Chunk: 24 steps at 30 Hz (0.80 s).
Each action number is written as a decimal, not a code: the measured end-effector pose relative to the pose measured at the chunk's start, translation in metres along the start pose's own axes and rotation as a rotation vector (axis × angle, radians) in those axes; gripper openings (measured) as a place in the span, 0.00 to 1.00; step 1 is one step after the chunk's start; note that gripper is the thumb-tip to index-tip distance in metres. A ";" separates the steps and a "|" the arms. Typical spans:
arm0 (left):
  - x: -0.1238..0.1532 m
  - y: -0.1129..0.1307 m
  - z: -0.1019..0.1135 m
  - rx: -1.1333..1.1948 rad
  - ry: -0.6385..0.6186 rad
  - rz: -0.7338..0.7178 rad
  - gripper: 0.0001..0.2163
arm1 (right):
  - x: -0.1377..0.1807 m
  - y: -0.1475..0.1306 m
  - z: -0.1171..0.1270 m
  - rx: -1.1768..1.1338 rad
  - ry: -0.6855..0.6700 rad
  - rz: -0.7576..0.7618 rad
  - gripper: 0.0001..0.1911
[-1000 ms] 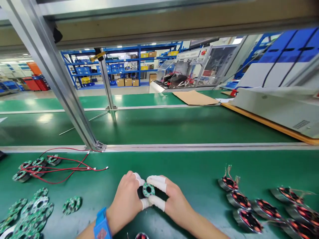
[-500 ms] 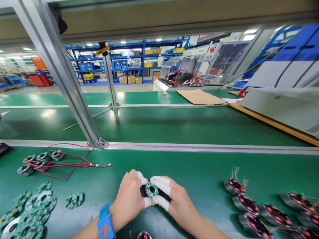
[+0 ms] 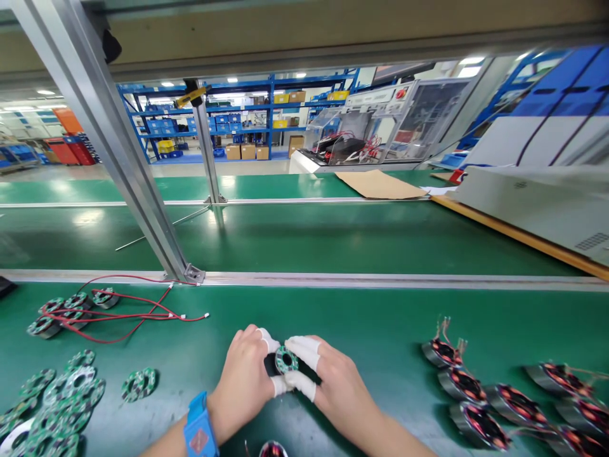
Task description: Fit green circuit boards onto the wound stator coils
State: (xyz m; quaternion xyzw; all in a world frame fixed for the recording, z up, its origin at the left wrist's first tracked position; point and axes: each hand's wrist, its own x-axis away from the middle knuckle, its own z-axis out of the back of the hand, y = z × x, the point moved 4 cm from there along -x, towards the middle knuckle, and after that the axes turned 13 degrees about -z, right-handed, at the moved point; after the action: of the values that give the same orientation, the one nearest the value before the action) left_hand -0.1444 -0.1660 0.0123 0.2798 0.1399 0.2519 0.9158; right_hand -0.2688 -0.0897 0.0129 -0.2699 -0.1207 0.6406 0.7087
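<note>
green ring board [image 3: 286, 360] sits pinched between both hands at the middle of the bench's near edge, lying flat on top of a dark round part [image 3: 271, 364] that shows just under and to the left of it. left hand [image 3: 247, 381] and right hand [image 3: 333, 387] are closed in together around the pair, white cots on the fingertips [image 3: 304, 348], thumbs and forefingers touching the board's rim from both sides. a blue wrist strap [image 3: 197, 431] sits on the left wrist.

judging by the grip, the step in hand looks like seating the ring board onto the round part beneath it, holding it level while it is lined up. the next move would call for even pressure from both sides so the board goes down flat and not cocked, with the centre hole kept over the hub; whether it is already fully seated i cannot tell.

toward the bench's near left corner lies a heap of loose ring boards [image 3: 57, 400], with one pair [image 3: 137, 384] apart from the heap. further back on the left, boards with red leads [image 3: 118, 314] are laid out. along the near right edge a row of wound stators [image 3: 476, 393] with copper coils waits, well apart from the hands. an aluminium post [image 3: 143, 190] stands at the back edge of the bench.
</note>
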 end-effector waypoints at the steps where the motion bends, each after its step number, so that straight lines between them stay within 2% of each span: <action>1: 0.000 0.000 0.000 -0.005 0.000 0.004 0.14 | -0.002 -0.001 0.001 -0.025 -0.042 -0.033 0.18; 5: 0.001 -0.001 0.001 -0.039 -0.009 0.026 0.11 | -0.012 -0.013 0.006 -0.094 -0.211 -0.076 0.17; 10: 0.001 0.000 0.003 -0.055 -0.021 0.035 0.10 | -0.022 -0.020 0.010 -0.104 -0.297 -0.126 0.16; 18: 0.000 0.000 0.003 -0.093 -0.007 0.011 0.15 | -0.028 -0.025 0.013 -0.112 -0.306 -0.163 0.12; 21: 0.004 0.004 0.012 -0.075 -0.026 -0.027 0.17 | -0.026 -0.023 0.014 -0.147 -0.284 -0.172 0.14; 24: 0.011 0.010 0.023 -0.045 0.030 -0.088 0.20 | -0.022 -0.013 0.013 -0.288 -0.312 -0.198 0.19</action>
State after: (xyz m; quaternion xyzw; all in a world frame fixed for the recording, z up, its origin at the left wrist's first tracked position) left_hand -0.1295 -0.1631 0.0355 0.2491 0.1601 0.2185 0.9298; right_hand -0.2674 -0.1090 0.0344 -0.2526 -0.3448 0.5783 0.6949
